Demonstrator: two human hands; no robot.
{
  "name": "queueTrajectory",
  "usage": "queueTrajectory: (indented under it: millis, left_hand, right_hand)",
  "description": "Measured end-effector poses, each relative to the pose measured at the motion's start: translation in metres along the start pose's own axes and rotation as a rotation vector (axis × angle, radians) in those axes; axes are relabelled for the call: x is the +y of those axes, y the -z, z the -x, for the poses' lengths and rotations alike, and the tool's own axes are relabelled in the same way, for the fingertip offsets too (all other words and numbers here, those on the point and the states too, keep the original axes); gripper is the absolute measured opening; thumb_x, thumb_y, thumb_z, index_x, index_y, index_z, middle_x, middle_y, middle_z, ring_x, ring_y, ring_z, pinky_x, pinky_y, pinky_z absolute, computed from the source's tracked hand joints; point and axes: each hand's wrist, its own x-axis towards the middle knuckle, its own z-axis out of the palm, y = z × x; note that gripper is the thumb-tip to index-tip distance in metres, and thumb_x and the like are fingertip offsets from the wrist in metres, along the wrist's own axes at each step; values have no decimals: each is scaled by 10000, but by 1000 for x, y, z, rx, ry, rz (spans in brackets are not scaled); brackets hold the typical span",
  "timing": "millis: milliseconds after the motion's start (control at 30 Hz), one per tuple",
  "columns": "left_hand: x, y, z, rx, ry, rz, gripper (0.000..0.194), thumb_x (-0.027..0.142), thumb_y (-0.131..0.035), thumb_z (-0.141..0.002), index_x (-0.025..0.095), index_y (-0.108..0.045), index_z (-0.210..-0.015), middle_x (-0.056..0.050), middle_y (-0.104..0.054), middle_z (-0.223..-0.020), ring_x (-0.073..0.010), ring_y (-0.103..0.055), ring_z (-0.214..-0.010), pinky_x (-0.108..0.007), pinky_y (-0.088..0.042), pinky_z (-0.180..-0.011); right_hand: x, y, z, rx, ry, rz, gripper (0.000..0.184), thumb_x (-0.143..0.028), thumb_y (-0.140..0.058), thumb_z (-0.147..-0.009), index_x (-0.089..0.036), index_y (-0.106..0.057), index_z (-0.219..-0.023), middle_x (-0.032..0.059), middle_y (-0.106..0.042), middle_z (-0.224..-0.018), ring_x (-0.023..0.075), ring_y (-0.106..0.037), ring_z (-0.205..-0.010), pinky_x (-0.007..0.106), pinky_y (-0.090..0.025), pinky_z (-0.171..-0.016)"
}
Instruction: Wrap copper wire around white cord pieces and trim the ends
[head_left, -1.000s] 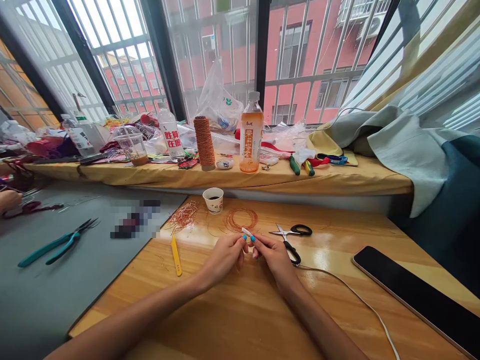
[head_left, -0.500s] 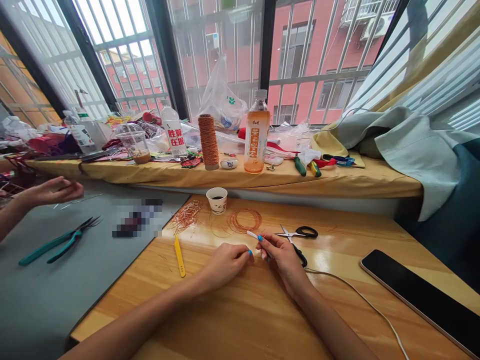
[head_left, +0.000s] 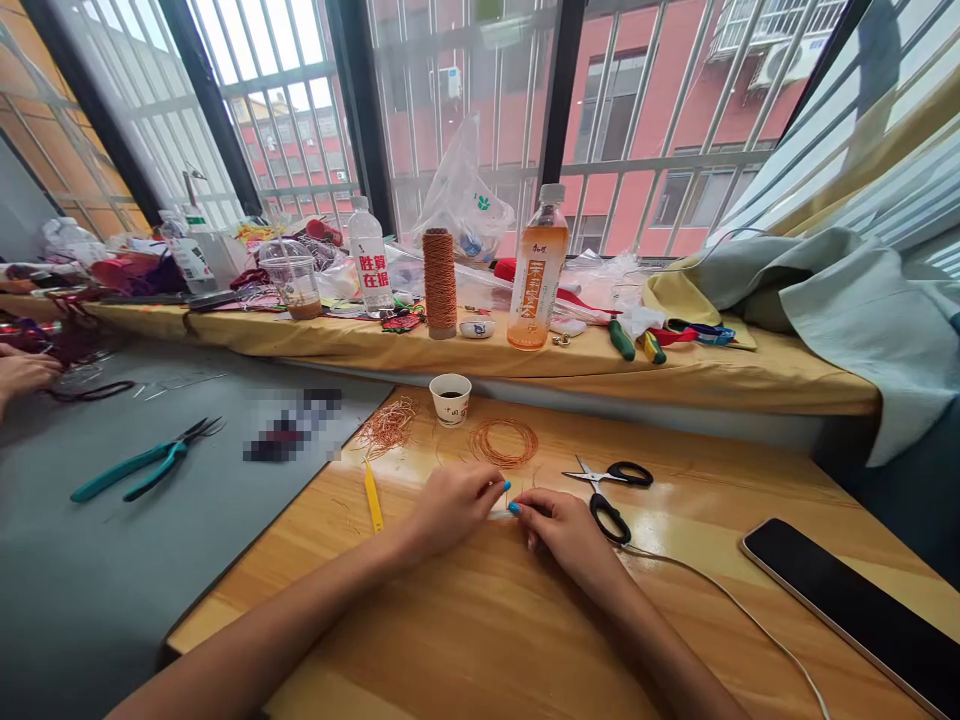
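Observation:
Both my hands are close together over the wooden table (head_left: 420, 650). My right hand (head_left: 559, 530) pinches a thin white stick (head_left: 499, 515), whose exposed end points left toward the other hand. My left hand (head_left: 454, 510) has thumb and forefinger closed on what looks like a fine wire (head_left: 508, 496), just above the stick; much of it is hidden. Behind my hands lie a coil of copper wire (head_left: 536, 442) and a heap of short copper wire pieces (head_left: 388, 428). Scissors with black handles (head_left: 611, 510) lie spread beside my right hand. Yellow tweezers (head_left: 373, 498) lie left of my left hand.
A paper cup with dark liquid (head_left: 451, 412) stands at the table's back. Teal pliers (head_left: 150, 465) rest on a grey mat (head_left: 97, 570), near another person's hand (head_left: 26, 370). A phone (head_left: 840, 600) and white cable (head_left: 720, 585) lie right. Bottles and a thread spool (head_left: 439, 285) line the sill.
My left hand has come up to the white stick and now pinches near it. My right hand has turned the stick lower and flatter. The other person's hand has moved back left.

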Motion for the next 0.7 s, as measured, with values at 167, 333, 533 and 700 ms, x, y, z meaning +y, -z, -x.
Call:
queueTrajectory:
  millis: [167, 333, 533, 700]
  left_hand:
    - [10, -9, 11, 30, -388, -336, 294, 205, -289, -837, 156, -561, -737, -42, -560, -662, -109, -484, -539, -225, -323, -492]
    - [9, -13, 14, 20, -364, -252, 270, 183, -299, -832, 163, -568, -838, -44, -573, -722, -111, -507, -599, -215, -354, -530]
    - [4, -11, 6, -65, -110, -24, 249, 188, -378, -800, 163, -606, -704, -23, -555, -667, -98, -489, -594, -191, -348, -543]
    - [-9, -6, -4, -147, -31, 138, 237, 186, -402, -802, 167, -637, -778, -7, -594, -696, -96, -521, -655, -175, -362, -576]
  right_hand:
    - [3, -2, -2, 76, -52, -104, 292, -428, -531, -639, -164, -522, -513, -37, -440, -403, 94, -386, -414, 226, -277, -441]
    - [8, -1, -5, 151, -71, -351, 383, -528, -602, -553, -157, -515, -509, -49, -415, -405, 71, -333, -405, 219, -238, -428]
    - [4, 4, -6, 145, -132, -441, 375, -510, -638, -522, -151, -528, -536, -43, -458, -445, 56, -340, -409, 204, -224, -421]
    - [3, 6, -7, -78, -160, -302, 298, -435, -633, -533, -153, -534, -541, -60, -440, -406, 53, -351, -370, 196, -235, -398]
